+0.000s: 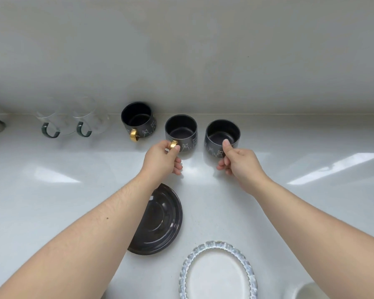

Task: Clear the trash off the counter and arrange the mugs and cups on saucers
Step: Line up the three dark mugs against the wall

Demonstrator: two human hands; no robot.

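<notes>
My left hand (163, 157) pinches the gold handle of the middle black mug (181, 134); my right hand (239, 161) grips the right black mug (222, 137), thumb over its rim. I'd lift both straight, then lower onto the dark saucers (162, 221) gently

No words, brand names, numbers or signs can be read anywhere in this view. The only markings are thin white line drawings of small cat-like animals on the sides of the three dark mugs: the left mug (138, 119), the middle mug (181, 132) and the right mug (221, 137). These are pictures, not lettering.
</notes>
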